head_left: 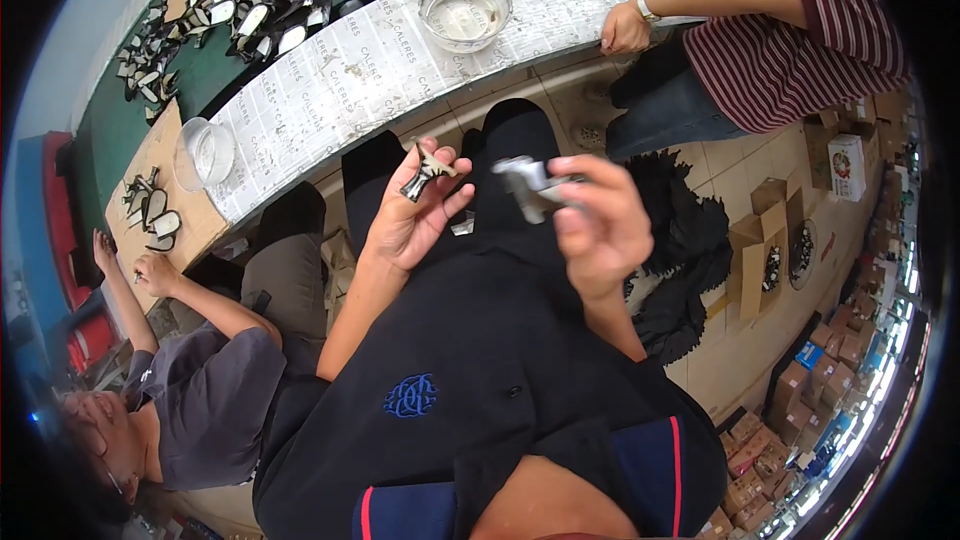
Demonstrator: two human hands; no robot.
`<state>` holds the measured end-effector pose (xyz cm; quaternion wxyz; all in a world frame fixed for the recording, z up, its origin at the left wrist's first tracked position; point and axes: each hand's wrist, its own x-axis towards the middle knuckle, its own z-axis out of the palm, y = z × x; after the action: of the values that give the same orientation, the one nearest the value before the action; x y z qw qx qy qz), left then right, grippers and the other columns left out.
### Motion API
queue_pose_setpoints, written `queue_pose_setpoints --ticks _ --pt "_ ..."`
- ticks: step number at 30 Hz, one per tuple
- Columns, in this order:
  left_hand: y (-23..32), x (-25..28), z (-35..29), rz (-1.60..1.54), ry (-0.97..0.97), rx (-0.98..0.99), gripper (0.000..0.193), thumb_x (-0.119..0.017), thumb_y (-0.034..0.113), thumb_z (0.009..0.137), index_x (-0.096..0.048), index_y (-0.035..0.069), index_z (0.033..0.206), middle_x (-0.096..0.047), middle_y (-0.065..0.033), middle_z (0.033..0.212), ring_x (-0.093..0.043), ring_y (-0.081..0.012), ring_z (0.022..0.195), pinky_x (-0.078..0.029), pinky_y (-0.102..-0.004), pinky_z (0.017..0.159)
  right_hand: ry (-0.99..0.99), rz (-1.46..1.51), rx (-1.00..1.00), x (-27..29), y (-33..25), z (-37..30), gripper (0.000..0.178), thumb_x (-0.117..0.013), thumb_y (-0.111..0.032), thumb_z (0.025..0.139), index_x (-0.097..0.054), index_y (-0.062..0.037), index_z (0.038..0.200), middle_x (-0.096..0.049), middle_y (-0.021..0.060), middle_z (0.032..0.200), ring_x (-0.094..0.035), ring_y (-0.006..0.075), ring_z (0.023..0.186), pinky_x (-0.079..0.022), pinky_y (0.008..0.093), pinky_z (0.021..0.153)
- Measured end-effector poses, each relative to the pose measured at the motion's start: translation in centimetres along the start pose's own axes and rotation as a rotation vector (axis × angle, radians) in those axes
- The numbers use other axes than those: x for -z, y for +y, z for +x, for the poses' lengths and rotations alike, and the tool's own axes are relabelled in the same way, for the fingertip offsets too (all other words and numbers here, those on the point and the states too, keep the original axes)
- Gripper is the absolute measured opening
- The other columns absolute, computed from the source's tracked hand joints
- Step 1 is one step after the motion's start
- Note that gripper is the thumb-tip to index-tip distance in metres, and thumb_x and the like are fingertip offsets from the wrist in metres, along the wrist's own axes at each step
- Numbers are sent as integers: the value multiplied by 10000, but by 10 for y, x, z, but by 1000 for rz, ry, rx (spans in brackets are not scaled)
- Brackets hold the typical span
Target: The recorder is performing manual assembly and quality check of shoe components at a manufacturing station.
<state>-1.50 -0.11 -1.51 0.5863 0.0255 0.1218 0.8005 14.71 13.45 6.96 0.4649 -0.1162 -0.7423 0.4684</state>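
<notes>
My left hand (418,220) is raised over my lap, its fingers closed round a small dark shoe heel (430,176) with a pale tan top face. To its right, my right hand (608,225) pinches a white-and-grey piece (528,186) between thumb and fingers. Motion blurs that piece, so I cannot make out whether it is cloth. The two hands are apart, and what they hold does not touch.
Ahead curves a paper-covered bench (340,80) bearing a clear round bowl (466,10) and a clear plastic tub (204,152). Many shoe heels (255,15) lie on a green surface beyond. Co-workers sit left and stand right. An open carton (758,258) stands on the floor.
</notes>
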Motion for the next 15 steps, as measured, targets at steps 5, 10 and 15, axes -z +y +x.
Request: queue_pose_setpoints --ticks 5,10,15 --pt "-3 -8 4 -330 -234 61 454 -691 -56 870 -474 154 1209 -496 -2 1129 -549 -213 1189 -548 -443 1011 253 179 -280 22 20 -4 168 -621 -44 940 -634 38 1087 -642 185 1182 -611 197 1030 -481 286 893" --pt "-3 -15 9 -346 -276 63 430 -675 -66 878 -483 152 1196 -507 -3 1120 -559 -215 1180 -558 -436 1000 287 444 -491 28 54 -21 165 -608 -34 957 -641 33 1104 -652 168 1190 -612 150 1017 -485 255 865" --pt "3 -2 11 -151 -120 16 414 -686 -7 897 -480 145 1222 -539 -9 1163 -573 -214 1205 -556 -405 990 198 460 -818 11 104 -62 178 -608 -108 982 -657 5 1111 -695 82 1116 -638 99 900 -513 238 789"
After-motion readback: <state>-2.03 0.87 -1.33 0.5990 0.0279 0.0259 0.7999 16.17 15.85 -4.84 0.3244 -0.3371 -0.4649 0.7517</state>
